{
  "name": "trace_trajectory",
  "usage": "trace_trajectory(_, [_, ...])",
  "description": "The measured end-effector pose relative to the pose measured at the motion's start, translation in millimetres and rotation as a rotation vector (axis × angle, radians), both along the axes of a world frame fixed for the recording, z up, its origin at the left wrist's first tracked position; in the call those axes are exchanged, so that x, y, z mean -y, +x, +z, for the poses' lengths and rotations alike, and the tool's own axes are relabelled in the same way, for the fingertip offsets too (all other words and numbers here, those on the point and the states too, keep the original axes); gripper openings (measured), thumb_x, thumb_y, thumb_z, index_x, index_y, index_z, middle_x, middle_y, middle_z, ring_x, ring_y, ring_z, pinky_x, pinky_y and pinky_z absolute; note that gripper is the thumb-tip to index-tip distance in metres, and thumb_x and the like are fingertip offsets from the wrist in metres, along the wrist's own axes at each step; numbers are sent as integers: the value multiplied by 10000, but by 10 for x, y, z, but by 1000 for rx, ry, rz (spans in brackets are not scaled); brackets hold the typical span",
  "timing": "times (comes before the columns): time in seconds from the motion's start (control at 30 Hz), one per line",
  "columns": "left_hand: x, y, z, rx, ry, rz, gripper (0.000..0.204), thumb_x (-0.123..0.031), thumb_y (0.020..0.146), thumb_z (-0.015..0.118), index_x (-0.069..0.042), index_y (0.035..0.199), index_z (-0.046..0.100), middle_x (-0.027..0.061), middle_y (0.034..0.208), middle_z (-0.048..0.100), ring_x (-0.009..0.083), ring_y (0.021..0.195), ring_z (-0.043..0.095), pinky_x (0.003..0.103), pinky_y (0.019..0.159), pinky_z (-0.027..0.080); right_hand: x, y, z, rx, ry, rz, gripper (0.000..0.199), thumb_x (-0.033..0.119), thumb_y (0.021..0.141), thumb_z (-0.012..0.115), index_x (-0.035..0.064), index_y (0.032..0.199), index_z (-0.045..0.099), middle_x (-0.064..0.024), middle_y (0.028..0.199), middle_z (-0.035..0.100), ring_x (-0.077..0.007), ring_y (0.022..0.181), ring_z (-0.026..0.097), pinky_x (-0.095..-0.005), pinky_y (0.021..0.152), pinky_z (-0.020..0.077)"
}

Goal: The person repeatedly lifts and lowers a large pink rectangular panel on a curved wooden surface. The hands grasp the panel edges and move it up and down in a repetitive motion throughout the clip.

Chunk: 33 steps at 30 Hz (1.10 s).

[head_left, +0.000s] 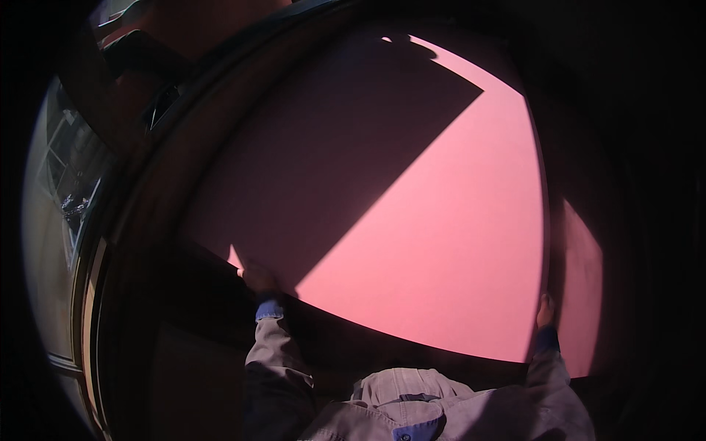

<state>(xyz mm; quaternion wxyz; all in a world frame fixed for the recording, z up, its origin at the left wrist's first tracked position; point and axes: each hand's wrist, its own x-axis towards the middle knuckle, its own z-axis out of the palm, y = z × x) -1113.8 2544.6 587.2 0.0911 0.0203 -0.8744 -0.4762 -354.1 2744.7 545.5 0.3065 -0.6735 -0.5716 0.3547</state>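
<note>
the broad pink sheet (441, 235) is partly shadowed.

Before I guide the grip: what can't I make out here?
All in the head view:
Left hand: finger detail, lost in shadow.
Right hand: finger placement, too small to tell.
Pink panel: underside, hidden by its own face; left edge, lost in shadow.
</note>
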Motion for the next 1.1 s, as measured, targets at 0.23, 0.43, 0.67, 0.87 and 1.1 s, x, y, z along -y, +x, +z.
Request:
trace_trajectory(0.23, [362,-131,-119,46,-58,-28,604,-440,955,477,126,1165,466,375,1083,586,496,1021,580,483,875,475,260,-32,46,53,-1,4,509,340,1006,416,-77,1278,524,-249,1237,587,-338,1143,561,-353,985,423])
trace_trajectory(0.43, [837,916,179,-71,-170,-324,564,-344,881,625,69,1235,477,285,1185,590,389,1101,588,434,929,461,441,178,202,86,-23,12,498,324,1012,394,-78,1280,516,-286,1225,584,-375,1128,575,-361,965,443])
trace_trajectory(0.67, [1021,2534,698,-117,57,-384,310,-272,914,630,9,1044,637,132,969,682,226,906,653,343,813,513,456,312,318,60,6,37,510,343,1010,395,-77,1270,524,-289,1234,573,-396,1146,560,-376,972,442])
trace_trajectory(0.87, [912,2103,1326,-255,192,-480,385,-350,963,576,20,1059,618,119,976,675,191,923,633,320,830,497,404,250,198,36,66,47,483,322,1017,384,-61,1273,529,-285,1202,595,-401,1104,587,-389,933,470])
trace_trajectory(1.1, [343,1242,2373,-257,109,-297,614,-541,943,512,35,1137,601,162,1025,671,247,986,633,356,876,494,395,217,106,-25,-14,-2,502,339,1018,393,-50,1313,508,-282,1258,567,-384,1151,568,-379,970,453])
